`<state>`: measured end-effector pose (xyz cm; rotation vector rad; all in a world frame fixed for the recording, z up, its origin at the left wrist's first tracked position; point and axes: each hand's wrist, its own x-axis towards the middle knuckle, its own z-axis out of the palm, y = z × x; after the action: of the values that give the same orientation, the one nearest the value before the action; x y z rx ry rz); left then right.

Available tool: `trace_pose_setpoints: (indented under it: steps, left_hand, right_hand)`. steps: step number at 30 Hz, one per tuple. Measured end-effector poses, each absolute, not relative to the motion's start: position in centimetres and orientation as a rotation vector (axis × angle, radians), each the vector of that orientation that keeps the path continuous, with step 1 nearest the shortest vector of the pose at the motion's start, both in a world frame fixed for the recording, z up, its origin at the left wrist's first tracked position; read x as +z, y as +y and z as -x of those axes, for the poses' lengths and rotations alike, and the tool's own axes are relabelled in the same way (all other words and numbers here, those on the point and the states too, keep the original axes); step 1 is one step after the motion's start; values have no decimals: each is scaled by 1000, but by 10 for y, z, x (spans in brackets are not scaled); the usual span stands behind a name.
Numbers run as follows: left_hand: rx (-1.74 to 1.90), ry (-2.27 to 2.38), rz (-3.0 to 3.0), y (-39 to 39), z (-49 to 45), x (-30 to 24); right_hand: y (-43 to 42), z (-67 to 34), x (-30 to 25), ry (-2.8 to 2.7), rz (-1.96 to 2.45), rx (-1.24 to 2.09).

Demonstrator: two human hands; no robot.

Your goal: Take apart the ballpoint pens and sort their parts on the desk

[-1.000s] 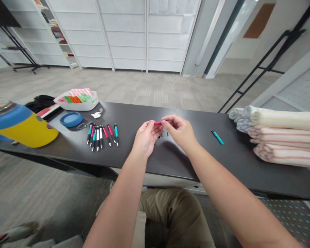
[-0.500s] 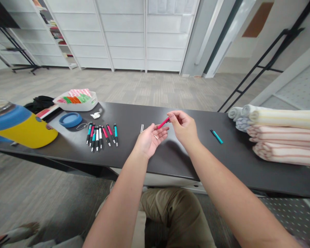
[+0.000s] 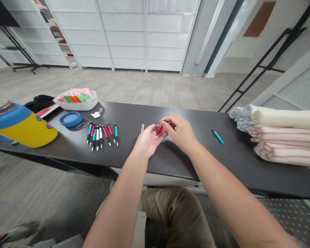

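My left hand point(image 3: 147, 140) is turned palm up above the desk, its fingers loosely cupped. A small whitish piece point(image 3: 155, 136), too small to name surely, lies in it against the fingers. My right hand point(image 3: 179, 127) pinches a pinkish-red pen barrel point(image 3: 159, 130), whose lower end meets my left hand by the thumb; the right fingers hide its other end. Just behind my left hand, two thin white pen refills point(image 3: 142, 127) lie on the desk. To the left are several pens point(image 3: 100, 137) in teal, pink and white. A lone teal pen piece point(image 3: 217, 136) lies right of my hands.
The dark desk point(image 3: 129, 158) carries rolled striped towels point(image 3: 286, 134) at right. At left stand a yellow-and-blue container point(image 3: 26, 127), a blue round lid point(image 3: 70, 119), a white basket point(image 3: 89, 103) with colourful packets and a small white item point(image 3: 95, 114).
My right hand has moved left and closer to my left hand. The red barrel has tilted steeper, and less of it shows. My left hand has stayed almost still.
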<state>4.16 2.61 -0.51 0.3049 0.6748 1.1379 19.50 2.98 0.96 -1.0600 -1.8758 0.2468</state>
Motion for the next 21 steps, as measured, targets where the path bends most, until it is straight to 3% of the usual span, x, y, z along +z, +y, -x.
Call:
trace_pose_setpoints:
  steps: [6,12,21]
  left_hand:
    - [1143,658,-307,27,-42,-7]
    - [1196,577,-378,27,-36,-4]
    - [1270,540,-421,29,-30,-2]
  right_hand:
    - [25,-193,14,-1909,1008,165]
    - [23,-194,13,-1742,1096,284]
    - [27,-187,6,-2103,1133,415]
